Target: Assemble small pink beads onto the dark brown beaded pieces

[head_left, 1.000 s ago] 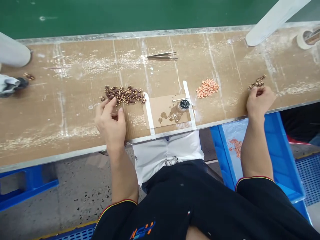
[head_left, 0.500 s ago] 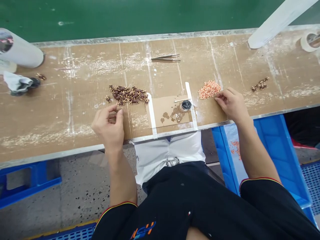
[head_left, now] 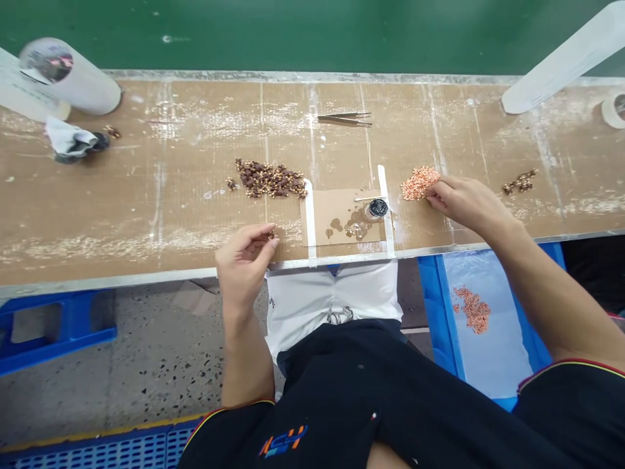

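My left hand (head_left: pixel 247 264) is closed in a pinch above the table's front part, with a small brown-and-gold piece (head_left: pixel 271 236) between thumb and forefinger. Farther back lies a heap of similar brown-and-gold pieces (head_left: pixel 271 179). My right hand (head_left: pixel 456 198) has its fingers pressed together at the right edge of a pile of small orange-and-white pieces (head_left: pixel 418 183); its fingertips hide whatever they hold. Between the hands, a small round pot with black contents (head_left: pixel 377 208) and a thin white stick (head_left: pixel 367 198) rest on a stained cardboard sheet (head_left: pixel 319 221) taped down at both sides.
Tweezers (head_left: pixel 344 118) lie toward the back. A few brown-and-gold pieces (head_left: pixel 520 182) sit at the right. White rolls (head_left: pixel 92 81) and a cloth (head_left: pixel 71 140) stand at the left. Below the table, a blue crate (head_left: pixel 434 306) holds more orange pieces (head_left: pixel 474 311) on a white sheet.
My left hand has moved rightward and toward the front edge, away from the brown heap. My right hand stays at the orange pile, its forearm swung outward. The view has shifted left.
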`<action>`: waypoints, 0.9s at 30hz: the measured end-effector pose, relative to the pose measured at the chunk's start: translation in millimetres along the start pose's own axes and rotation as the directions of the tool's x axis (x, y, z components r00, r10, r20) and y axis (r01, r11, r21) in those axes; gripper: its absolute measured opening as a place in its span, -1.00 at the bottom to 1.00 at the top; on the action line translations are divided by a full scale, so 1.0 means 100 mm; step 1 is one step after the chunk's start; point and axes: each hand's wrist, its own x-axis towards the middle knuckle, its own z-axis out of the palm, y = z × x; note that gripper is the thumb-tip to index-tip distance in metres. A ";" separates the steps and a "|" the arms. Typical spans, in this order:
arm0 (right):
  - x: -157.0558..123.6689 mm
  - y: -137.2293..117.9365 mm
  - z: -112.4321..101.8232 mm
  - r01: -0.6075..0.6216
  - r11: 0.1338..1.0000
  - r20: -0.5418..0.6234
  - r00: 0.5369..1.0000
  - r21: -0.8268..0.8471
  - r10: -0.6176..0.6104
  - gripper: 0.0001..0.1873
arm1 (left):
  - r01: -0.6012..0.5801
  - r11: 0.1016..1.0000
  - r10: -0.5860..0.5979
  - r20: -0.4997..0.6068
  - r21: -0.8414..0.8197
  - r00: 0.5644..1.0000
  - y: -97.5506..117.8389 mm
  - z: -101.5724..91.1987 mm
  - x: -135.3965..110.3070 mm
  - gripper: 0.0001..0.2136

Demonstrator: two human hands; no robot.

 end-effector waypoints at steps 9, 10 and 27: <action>0.00 -0.02 -0.02 -0.083 0.991 -0.032 0.996 0.105 0.086 -0.70 | 0.064 0.995 -0.066 -0.020 -0.073 0.998 0.00 0.08 -0.01 -0.82; -0.02 -0.03 -0.03 -0.094 0.983 -0.008 0.995 0.158 0.097 -0.72 | 0.073 0.995 -0.075 -0.024 -0.065 0.997 -0.01 0.08 0.01 -0.81; -0.10 -0.08 -0.12 -0.199 0.943 0.179 0.972 0.266 0.154 -0.71 | -0.195 0.924 0.089 0.310 0.330 0.947 0.05 0.09 0.20 -0.76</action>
